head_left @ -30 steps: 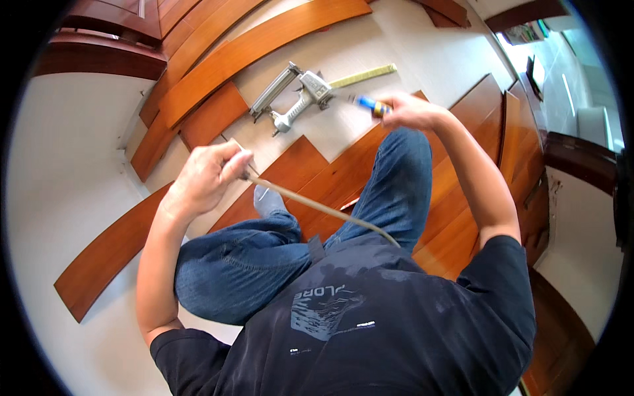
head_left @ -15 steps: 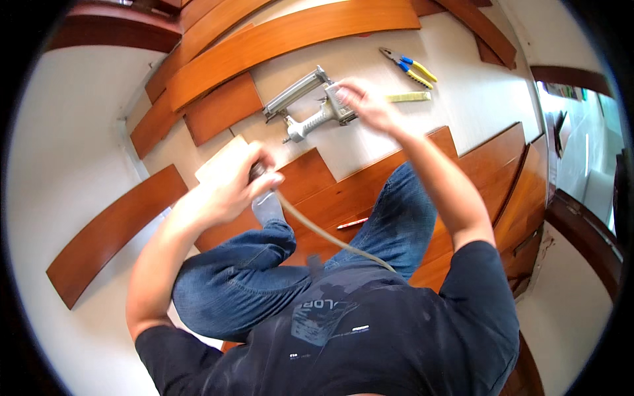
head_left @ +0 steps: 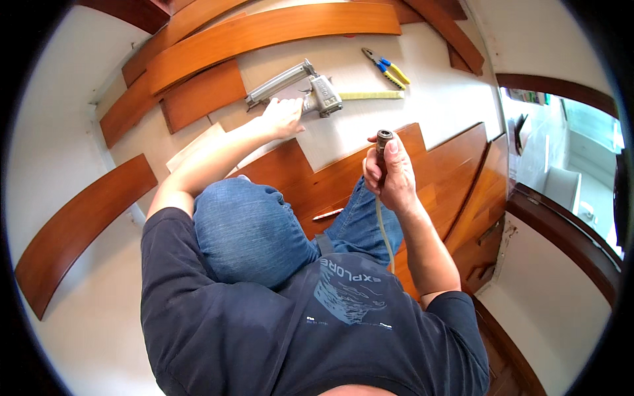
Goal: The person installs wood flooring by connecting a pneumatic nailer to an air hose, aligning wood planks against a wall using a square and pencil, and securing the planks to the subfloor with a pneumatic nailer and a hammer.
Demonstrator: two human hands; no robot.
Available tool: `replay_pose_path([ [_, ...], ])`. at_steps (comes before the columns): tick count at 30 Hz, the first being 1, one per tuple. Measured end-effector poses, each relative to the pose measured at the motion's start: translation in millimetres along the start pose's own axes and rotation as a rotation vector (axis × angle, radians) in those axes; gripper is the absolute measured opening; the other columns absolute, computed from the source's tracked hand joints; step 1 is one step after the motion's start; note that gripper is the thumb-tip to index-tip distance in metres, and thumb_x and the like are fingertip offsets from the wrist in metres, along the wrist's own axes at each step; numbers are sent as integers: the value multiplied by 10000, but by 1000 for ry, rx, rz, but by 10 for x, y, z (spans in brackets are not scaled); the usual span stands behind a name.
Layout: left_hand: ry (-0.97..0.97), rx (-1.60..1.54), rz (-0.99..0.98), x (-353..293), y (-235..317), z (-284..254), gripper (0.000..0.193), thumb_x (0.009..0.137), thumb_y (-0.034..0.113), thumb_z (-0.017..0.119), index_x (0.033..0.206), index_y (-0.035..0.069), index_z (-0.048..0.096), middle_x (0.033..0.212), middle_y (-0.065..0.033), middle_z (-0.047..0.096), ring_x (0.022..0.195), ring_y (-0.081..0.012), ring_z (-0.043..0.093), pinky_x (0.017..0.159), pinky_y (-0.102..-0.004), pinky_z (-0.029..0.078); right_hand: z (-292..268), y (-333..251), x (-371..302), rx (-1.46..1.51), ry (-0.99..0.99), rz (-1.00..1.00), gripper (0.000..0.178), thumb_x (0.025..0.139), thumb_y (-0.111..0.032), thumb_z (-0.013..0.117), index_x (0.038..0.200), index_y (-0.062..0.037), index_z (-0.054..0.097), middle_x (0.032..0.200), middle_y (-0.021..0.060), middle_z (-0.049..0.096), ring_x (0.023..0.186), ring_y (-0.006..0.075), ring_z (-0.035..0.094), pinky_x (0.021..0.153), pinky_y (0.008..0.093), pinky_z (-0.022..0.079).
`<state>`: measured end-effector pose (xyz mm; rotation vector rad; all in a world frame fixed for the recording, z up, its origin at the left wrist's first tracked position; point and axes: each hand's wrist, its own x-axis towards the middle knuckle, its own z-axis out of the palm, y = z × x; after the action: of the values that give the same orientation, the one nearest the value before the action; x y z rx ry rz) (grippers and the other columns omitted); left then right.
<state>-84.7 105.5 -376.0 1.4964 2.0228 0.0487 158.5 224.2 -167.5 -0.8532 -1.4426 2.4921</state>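
Observation:
A silver nail gun [head_left: 322, 96] lies on the pale floor ahead of me. My left hand [head_left: 284, 117] reaches out to it, fingers closed round its handle, which the hand largely hides. In my right hand [head_left: 393, 173] I hold a metal air hose coupler [head_left: 382, 148] upright, its open end uppermost and my thumb along its side. From beneath that fist a thin pale air hose [head_left: 384, 231] runs down past my thigh toward my body.
Pliers [head_left: 386, 68] with blue-and-yellow handles lie beyond the gun, near a yellowish strip [head_left: 371, 95]. Loose wooden boards [head_left: 271, 33] are heaped at the back, another board [head_left: 82, 231] lies left. Fitted planks [head_left: 370, 162] bear a pencil-like stick [head_left: 327, 214].
The hose coupler has passed from my left hand to my right. My right hand has drawn back from the nail gun, while my left has moved forward onto its handle.

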Motion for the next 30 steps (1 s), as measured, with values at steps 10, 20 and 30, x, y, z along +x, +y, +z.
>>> replay_pose_path([
  [10, 237, -1183, -103, -522, 271, -758, 344, 967, 403, 697, 1032, 72, 631, 820, -51, 666, 769, -162, 654, 737, -357, 527, 507, 138, -46, -428, 79, -110, 371, 1075, -393, 566, 1188, -42, 612, 819, -47, 500, 745, 62, 425, 666, 239, 398],
  [20, 850, -2089, 237, -1559, 474, -1410, 235, 994, 294, 675, 996, 100, 542, 849, -26, 611, 786, -141, 621, 743, -332, 540, 1231, 361, -75, -704, -109, -190, 397, 1098, -401, 478, 1144, -20, 578, 736, 105, 509, 696, 164, 482, 642, 366, 438],
  [30, 1028, -2203, 161, -1955, 377, -1136, 245, 988, 269, 689, 982, 80, 533, 848, -41, 587, 783, -155, 623, 716, -345, 556, 1508, 607, -143, -665, -239, -138, 327, 1106, -356, 478, 1032, -44, 542, 740, 30, 504, 674, 149, 473, 619, 334, 433],
])
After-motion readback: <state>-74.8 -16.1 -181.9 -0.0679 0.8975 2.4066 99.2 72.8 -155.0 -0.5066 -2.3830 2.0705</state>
